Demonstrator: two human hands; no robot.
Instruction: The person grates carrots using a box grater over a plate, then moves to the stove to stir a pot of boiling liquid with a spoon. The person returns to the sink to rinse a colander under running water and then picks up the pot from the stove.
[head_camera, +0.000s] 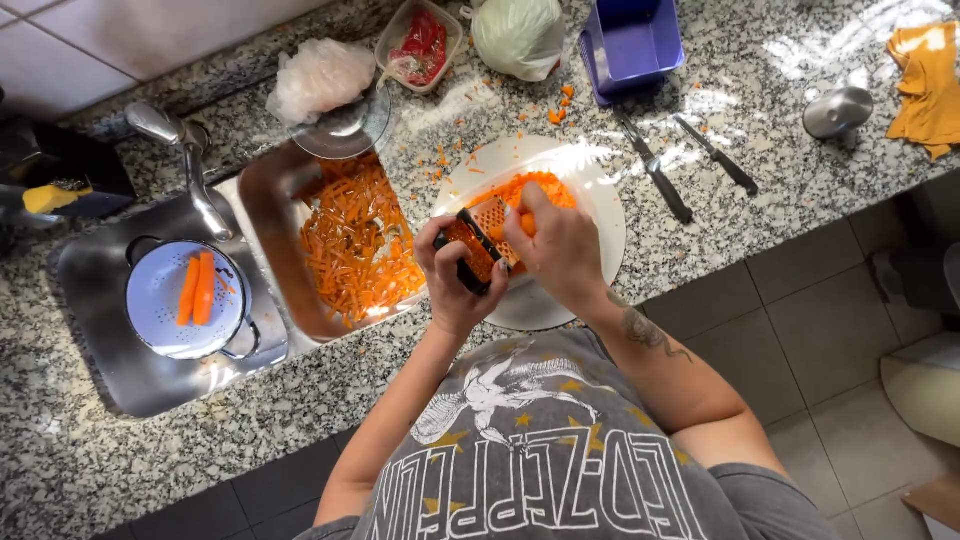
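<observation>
My left hand grips the black handle end of a small metal grater that stands tilted on a white plate. My right hand presses a piece of carrot against the grater's face. Grated carrot is heaped on the plate behind the grater. Both hands are over the plate's near left part, at the counter's front edge.
A steel tray full of carrot peelings lies left of the plate. In the sink a white colander holds two peeled carrots. Two knives, a purple tub, a bagged cabbage and a yellow cloth lie behind.
</observation>
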